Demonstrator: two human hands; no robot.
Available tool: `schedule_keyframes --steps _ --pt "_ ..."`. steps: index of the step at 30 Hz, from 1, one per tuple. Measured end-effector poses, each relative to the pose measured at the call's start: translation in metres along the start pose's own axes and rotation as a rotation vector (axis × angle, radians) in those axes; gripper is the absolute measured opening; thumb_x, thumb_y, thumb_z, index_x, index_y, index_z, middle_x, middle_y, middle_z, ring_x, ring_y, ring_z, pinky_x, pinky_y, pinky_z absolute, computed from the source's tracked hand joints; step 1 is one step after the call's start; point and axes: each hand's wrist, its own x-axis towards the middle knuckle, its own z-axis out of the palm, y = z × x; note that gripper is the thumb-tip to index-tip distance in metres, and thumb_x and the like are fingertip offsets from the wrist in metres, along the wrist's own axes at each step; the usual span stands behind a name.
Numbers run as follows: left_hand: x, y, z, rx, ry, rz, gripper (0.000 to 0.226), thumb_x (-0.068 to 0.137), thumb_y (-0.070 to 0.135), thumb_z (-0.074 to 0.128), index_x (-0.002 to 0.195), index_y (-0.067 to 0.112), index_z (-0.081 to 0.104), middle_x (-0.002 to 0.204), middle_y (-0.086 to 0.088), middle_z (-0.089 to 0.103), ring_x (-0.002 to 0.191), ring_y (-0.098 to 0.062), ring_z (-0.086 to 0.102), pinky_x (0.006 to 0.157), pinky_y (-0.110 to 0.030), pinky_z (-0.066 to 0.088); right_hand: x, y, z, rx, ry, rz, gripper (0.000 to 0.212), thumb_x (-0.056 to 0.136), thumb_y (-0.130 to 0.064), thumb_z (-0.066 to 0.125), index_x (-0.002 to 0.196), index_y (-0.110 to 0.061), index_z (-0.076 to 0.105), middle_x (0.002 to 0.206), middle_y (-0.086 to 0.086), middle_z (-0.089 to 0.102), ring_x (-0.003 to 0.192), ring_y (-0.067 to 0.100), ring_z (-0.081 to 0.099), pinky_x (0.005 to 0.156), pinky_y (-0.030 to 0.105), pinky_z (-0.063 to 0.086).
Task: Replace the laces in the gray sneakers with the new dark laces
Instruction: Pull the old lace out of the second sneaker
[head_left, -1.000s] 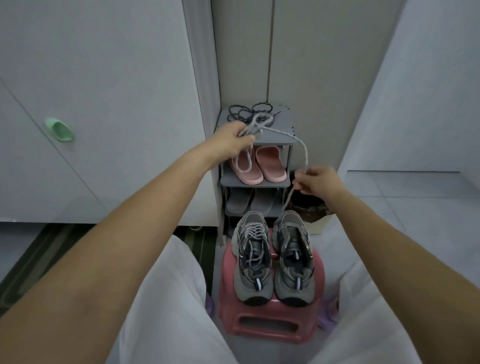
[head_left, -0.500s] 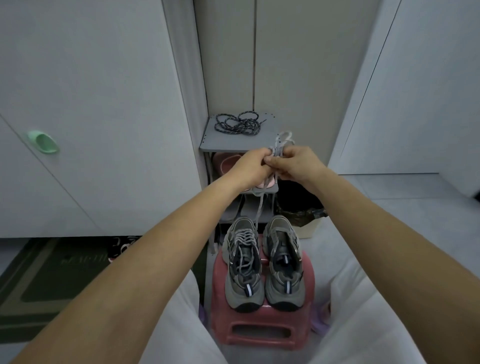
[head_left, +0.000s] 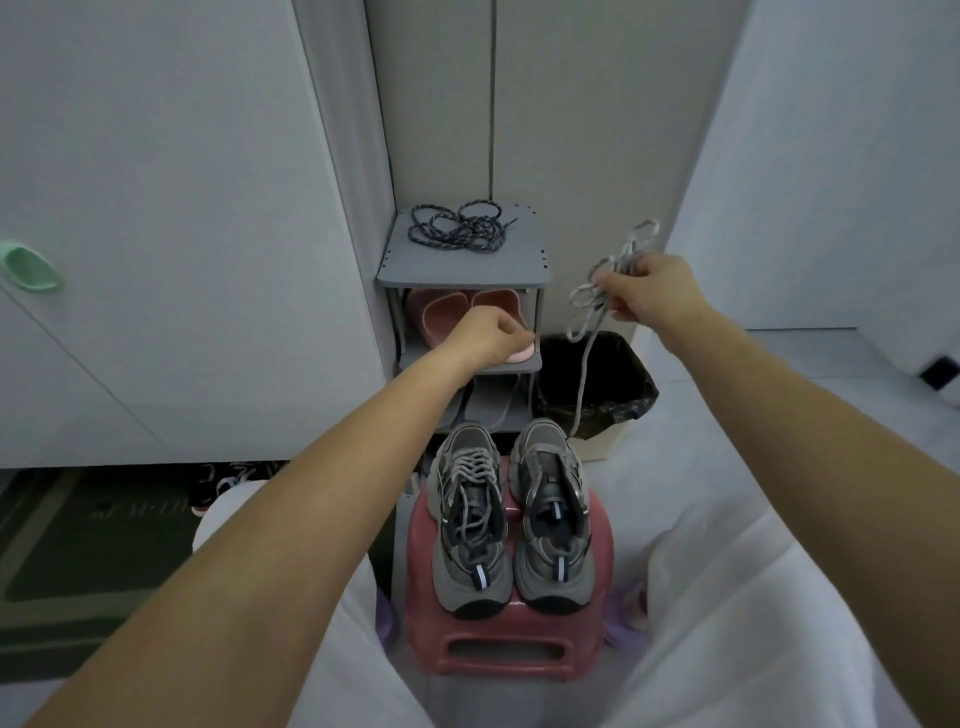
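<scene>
Both bare forearms are extended forward from the lower corners of the view, and the hands are held well apart. The left hand (head_left: 488, 332) is held lower than the right, back uppermost, with the fingers curled under the palm; nothing is seen held in them. The right hand (head_left: 652, 296) is raised higher, out to the right of the left. A bunched gray lace (head_left: 597, 291) is pinched between its thumb and curled fingers, with loops above the hand and one strand hung below it.
</scene>
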Motion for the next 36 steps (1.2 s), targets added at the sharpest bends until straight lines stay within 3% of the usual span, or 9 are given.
schedule_keyframes --steps 4,7,11,14,16,21,29,33,36 --pt "0.013 -0.021 -0.001 -0.047 -0.015 -0.053 0.026 0.092 0.022 0.058 0.07 0.012 0.046 0.058 -0.001 0.034 0.046 -0.009 0.032 0.044 -0.017 0.031 0.032 0.008 -0.012 -0.033 0.039 0.01 0.009 0.087 -0.009 0.064 0.083 -0.005 0.057 0.065 0.006 0.055 0.034 -0.002 0.052 0.041 0.01 0.047" --pt "0.023 -0.037 -0.003 -0.058 -0.029 -0.066 0.021 0.093 0.019 0.055 0.075 0.013 0.046 0.071 -0.009 0.036 0.061 -0.017 0.033 0.043 -0.007 0.034 0.063 0.01 -0.017 -0.055 0.068 0.014 0.009 0.088 -0.01 0.064 0.085 -0.005 0.057 0.067 0.006 0.055 0.049 0.007 0.057 0.043 0.01 0.048" --pt "0.039 -0.06 -0.007 -0.071 0.002 -0.099 0.016 0.092 0.021 0.059 0.08 0.014 0.051 0.082 -0.006 0.045 0.069 -0.017 0.038 0.048 -0.017 0.033 0.113 0.02 -0.019 -0.091 0.083 0.037 0.015 0.087 -0.013 0.065 0.097 -0.003 0.06 0.068 0.006 0.056 0.053 0.008 0.057 0.043 0.01 0.048" --pt "0.044 -0.072 -0.01 -0.057 0.021 -0.106 0.019 0.092 0.022 0.059 0.079 0.013 0.049 0.08 -0.006 0.044 0.07 -0.015 0.039 0.045 -0.011 0.03 0.144 0.04 -0.014 -0.241 0.018 0.122 0.021 0.084 -0.018 0.068 0.09 0.001 0.063 0.082 0.017 0.064 0.076 0.025 0.064 0.069 0.03 0.059" --pt "0.043 -0.079 -0.01 -0.047 0.032 -0.128 0.018 0.092 0.022 0.059 0.078 0.014 0.05 0.082 -0.005 0.047 0.077 -0.014 0.043 0.054 -0.013 0.034 0.152 0.056 -0.01 -0.454 -0.03 0.174 0.041 0.085 -0.026 0.067 0.106 0.008 0.06 0.11 0.024 0.062 0.099 0.038 0.061 0.09 0.05 0.052" --pt "0.031 -0.096 -0.008 -0.064 0.047 -0.184 0.011 0.092 0.021 0.06 0.083 0.015 0.059 0.089 -0.001 0.059 0.085 -0.013 0.054 0.08 -0.025 0.042 0.127 0.08 0.001 -0.57 -0.147 0.195 0.055 0.089 -0.03 0.06 0.129 0.006 0.048 0.133 0.019 0.051 0.114 0.039 0.053 0.101 0.049 0.044" --pt "-0.008 -0.125 0.021 -0.058 -0.032 -0.241 0.013 0.09 0.026 0.062 0.096 0.015 0.063 0.089 0.007 0.059 0.082 -0.009 0.056 0.072 -0.024 0.045 0.006 0.085 0.059 -0.583 -0.447 0.053 0.041 0.088 -0.024 0.064 0.122 -0.002 0.06 0.113 0.012 0.064 0.099 0.023 0.061 0.083 0.025 0.044" --pt "-0.031 -0.137 0.034 -0.065 -0.086 -0.236 0.028 0.086 0.026 0.067 0.109 0.011 0.063 0.106 -0.002 0.063 0.091 -0.012 0.059 0.075 -0.025 0.049 -0.047 0.094 0.094 -0.645 -0.617 0.003 0.017 0.089 -0.019 0.06 0.091 -0.009 0.072 0.089 0.007 0.072 0.086 0.021 0.067 0.083 0.032 0.052" --pt "-0.043 -0.144 0.039 0.003 -0.125 -0.209 0.04 0.082 0.024 0.072 0.118 0.011 0.061 0.12 -0.003 0.061 0.109 -0.015 0.057 0.092 -0.026 0.046 -0.069 0.108 0.115 -0.71 -0.62 0.052 0.024 0.089 -0.016 0.057 0.066 -0.017 0.063 0.079 0.009 0.071 0.081 0.025 0.068 0.076 0.033 0.054"
